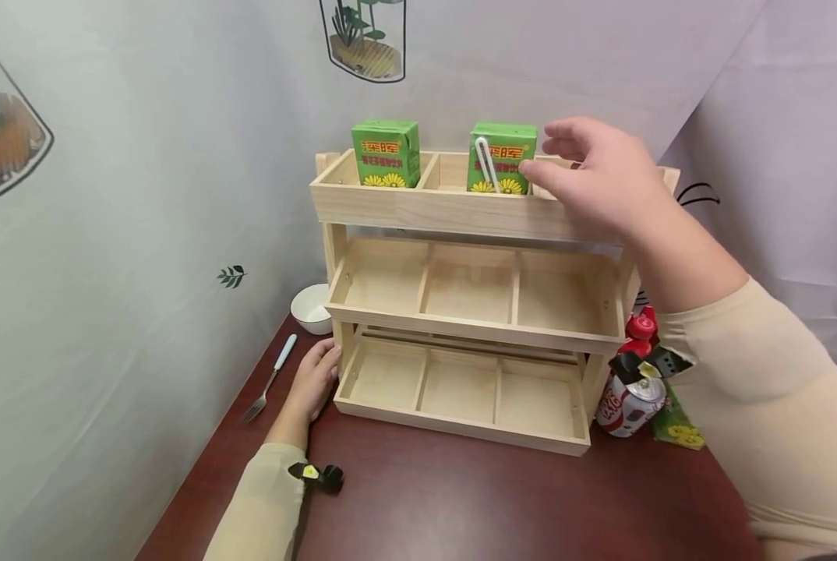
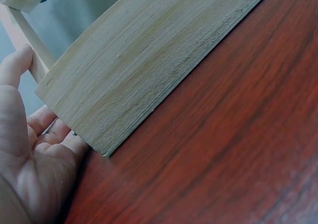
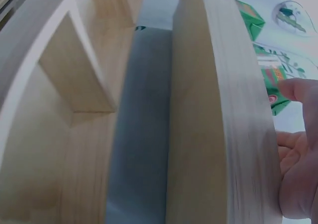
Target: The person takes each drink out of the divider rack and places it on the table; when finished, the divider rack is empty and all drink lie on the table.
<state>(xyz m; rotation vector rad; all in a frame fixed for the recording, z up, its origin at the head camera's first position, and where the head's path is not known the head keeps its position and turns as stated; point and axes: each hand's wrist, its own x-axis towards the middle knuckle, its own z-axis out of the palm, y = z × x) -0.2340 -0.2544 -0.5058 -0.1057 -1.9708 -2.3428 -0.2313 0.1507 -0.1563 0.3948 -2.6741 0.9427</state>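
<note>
A three-tier wooden rack [image 1: 418,206] stands on the dark red table. In its top tier, one green drink carton [image 1: 388,156] sits in the left compartment. A second green drink carton [image 1: 504,160], with a white folded straw on its front, stands in the middle compartment. My right hand [image 1: 601,167] is beside this second carton; its thumb touches the carton's right edge while the other fingers stay apart from it. Low on the rack's left side, my left hand [image 1: 315,378] holds the frame, thumb against the upright post [image 2: 37,60] and fingers partly hidden behind the bottom tray's end [image 2: 114,80].
Left of the rack are a white bowl [image 1: 312,308] and a fork [image 1: 271,378] with a pale handle. On the right stand a drink can [image 1: 629,407], a red-capped bottle [image 1: 641,327] and a green packet [image 1: 679,425], partly hidden by my right sleeve. Pale curtains surround the table.
</note>
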